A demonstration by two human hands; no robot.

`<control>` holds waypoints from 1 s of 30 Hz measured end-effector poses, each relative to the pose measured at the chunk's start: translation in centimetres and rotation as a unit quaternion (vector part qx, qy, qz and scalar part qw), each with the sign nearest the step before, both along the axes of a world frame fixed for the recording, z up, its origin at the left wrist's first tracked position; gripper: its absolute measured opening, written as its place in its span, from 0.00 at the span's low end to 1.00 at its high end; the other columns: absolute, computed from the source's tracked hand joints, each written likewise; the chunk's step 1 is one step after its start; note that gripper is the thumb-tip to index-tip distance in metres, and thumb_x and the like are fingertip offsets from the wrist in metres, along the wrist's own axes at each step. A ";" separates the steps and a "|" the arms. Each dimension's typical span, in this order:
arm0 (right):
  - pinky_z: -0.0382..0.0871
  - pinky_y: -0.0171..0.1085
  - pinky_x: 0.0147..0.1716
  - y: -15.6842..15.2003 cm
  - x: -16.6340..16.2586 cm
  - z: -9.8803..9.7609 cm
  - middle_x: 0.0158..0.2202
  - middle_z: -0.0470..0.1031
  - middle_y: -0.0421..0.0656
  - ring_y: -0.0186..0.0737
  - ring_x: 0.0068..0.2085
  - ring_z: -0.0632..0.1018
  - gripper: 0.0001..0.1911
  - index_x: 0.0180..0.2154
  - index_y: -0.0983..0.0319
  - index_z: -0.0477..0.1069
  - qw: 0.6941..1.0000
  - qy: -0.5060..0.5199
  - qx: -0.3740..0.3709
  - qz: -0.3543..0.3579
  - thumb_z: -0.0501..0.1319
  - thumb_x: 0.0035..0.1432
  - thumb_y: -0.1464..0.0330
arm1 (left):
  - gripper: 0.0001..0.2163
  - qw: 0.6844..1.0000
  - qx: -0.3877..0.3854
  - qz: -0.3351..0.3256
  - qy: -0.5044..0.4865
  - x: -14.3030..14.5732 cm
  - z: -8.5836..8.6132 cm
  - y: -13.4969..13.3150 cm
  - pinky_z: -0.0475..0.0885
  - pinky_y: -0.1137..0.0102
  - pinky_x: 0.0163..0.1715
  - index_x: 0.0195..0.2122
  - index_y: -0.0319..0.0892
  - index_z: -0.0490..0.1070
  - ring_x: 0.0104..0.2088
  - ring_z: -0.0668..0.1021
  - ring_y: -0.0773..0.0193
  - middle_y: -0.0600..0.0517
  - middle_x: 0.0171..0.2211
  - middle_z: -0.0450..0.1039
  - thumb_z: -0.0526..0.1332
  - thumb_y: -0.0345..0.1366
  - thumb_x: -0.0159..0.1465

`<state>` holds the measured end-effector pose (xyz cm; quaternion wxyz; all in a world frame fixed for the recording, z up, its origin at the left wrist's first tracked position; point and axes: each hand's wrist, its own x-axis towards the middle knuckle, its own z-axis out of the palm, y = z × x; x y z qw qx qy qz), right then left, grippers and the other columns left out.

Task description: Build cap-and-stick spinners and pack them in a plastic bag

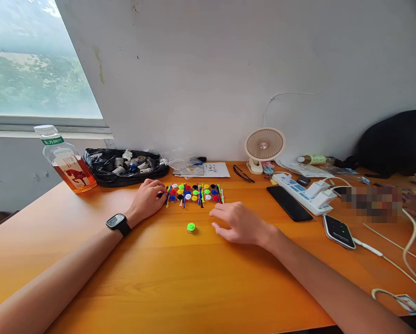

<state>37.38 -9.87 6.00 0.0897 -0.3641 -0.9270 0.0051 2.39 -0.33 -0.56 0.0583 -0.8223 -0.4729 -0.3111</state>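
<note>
the green cap [191, 227] sits alone on the table [124, 278], just left of centre in the frame, in front of a grid [194, 193] of coloured caps and sticks. the right hand [237, 222] hovers close beside it on the right, fingers loosely curled, holding nothing. the left hand [148, 198] rests at the grid's left edge, fingertips pinching a small dark piece — too small to name. the cap looks light, stiff plastic and smooth, likely to skid if nudged — a thumb-and-forefinger pinch across its rim seems best.
</note>
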 end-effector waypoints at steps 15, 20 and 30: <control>0.73 0.39 0.54 -1.2 -2.0 -3.2 0.63 0.75 0.49 0.45 0.57 0.80 0.20 0.60 0.60 0.72 0.985 0.101 -0.051 0.129 0.59 0.72 0.59 | 0.08 0.988 0.030 -0.018 -0.153 1.2 1.2 -1.5 0.71 0.66 0.37 0.38 0.43 0.76 0.36 0.76 0.60 0.50 0.35 0.78 0.60 0.38 0.72; 0.70 0.37 0.45 -0.9 -2.0 -2.8 0.50 0.81 0.47 0.42 0.48 0.81 0.15 0.55 0.60 0.72 0.990 0.112 -0.023 0.081 0.55 0.75 0.60 | 0.05 0.972 -0.007 -0.094 -0.215 4.1 2.1 -4.1 0.70 0.70 0.33 0.37 0.43 0.74 0.31 0.76 0.66 0.53 0.33 0.79 0.62 0.36 0.70; 0.50 0.40 0.30 1.1 0.5 -0.8 0.32 0.80 0.46 0.43 0.33 0.79 0.11 0.33 0.61 0.71 0.982 -0.047 0.032 -0.180 0.58 0.68 0.64 | 0.06 0.959 -0.104 -0.216 -0.148 8.3 1.6 -8.1 0.75 0.72 0.37 0.49 0.45 0.75 0.35 0.80 0.66 0.52 0.38 0.81 0.61 0.36 0.73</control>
